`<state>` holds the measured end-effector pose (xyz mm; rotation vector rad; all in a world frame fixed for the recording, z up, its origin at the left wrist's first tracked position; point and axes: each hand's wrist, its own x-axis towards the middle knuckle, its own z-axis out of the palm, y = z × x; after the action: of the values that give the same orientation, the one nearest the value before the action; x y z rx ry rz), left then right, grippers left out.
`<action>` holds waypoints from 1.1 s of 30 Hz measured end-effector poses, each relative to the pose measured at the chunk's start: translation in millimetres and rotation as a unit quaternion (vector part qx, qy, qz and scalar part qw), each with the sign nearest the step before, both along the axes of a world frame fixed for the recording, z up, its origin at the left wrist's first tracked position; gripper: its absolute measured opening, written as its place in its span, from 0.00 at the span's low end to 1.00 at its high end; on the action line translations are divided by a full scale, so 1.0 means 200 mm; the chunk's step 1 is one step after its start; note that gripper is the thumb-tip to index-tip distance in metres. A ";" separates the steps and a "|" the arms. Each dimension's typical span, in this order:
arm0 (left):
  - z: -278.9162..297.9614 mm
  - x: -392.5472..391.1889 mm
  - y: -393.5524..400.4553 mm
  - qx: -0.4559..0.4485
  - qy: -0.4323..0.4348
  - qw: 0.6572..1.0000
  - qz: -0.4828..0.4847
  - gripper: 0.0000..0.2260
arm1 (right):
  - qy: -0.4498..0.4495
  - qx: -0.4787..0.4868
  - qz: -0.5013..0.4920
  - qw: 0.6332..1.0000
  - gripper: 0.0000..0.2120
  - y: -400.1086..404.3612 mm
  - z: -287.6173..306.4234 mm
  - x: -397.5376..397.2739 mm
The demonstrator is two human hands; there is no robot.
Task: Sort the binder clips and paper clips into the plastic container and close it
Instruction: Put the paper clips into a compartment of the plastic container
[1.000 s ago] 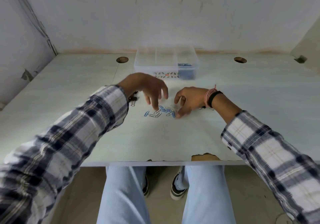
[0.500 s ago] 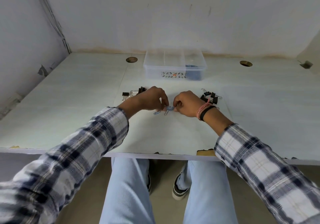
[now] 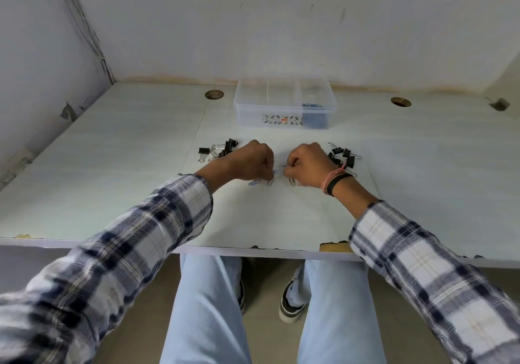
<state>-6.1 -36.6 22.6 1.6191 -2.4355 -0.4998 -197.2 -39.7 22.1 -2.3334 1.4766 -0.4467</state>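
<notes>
A clear plastic container with dividers stands open at the back of the table, with blue paper clips in its right compartment. My left hand and my right hand sit side by side in the middle, fingers curled, each pinching blue paper clips. A few loose paper clips lie under and between the hands. Black binder clips lie in two heaps: a left heap beyond my left wrist and a right heap beyond my right wrist.
The pale table has two round cable holes at the back and a chipped front edge. Walls close it in on the left, back and right. No lid is in sight.
My hands have closed from spread fingers over the scattered paper clips to curled fists gathering them. The camera has tipped, so the binder clip heaps now show.
</notes>
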 end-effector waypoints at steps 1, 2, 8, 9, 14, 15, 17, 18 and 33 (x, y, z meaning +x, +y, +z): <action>0.00 0.00 -0.01 0.005 0.006 1.000 0.007 0.07 | -0.053 0.029 -0.020 0.998 0.07 -0.01 0.00 -0.03; 0.00 0.01 -0.02 0.014 0.013 1.000 0.015 0.06 | -0.104 0.060 -0.043 0.992 0.06 -0.03 0.01 -0.06; 0.09 -0.03 -0.13 0.059 0.178 0.980 0.062 0.04 | -0.416 0.192 -0.142 0.877 0.08 -0.20 0.14 -0.19; 0.13 -0.05 -0.18 0.055 0.215 0.972 0.073 0.05 | -0.438 0.191 -0.150 0.865 0.08 -0.24 0.18 -0.20; 0.33 -0.21 -0.45 0.020 0.285 0.950 0.128 0.04 | -0.441 0.153 -0.195 0.862 0.06 -0.50 0.35 -0.26; 0.36 -0.25 -0.51 0.018 0.290 0.946 0.143 0.04 | -0.443 0.154 -0.206 0.859 0.06 -0.56 0.36 -0.26; 0.41 -0.33 -0.64 0.027 0.312 0.934 0.171 0.05 | -0.448 0.168 -0.223 0.849 0.08 -0.68 0.39 -0.25; 0.42 -0.37 -0.70 0.031 0.318 0.929 0.184 0.05 | -0.449 0.179 -0.232 0.844 0.10 -0.74 0.40 -0.25; 0.40 -0.39 -0.73 0.043 0.314 0.932 0.177 0.09 | -0.313 0.066 -0.197 0.927 0.04 -0.63 0.32 -0.31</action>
<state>-83.3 -181.8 102.2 1.5656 -1.6394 -0.9002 -259.5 -166.6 85.6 -1.5554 1.5595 -1.0459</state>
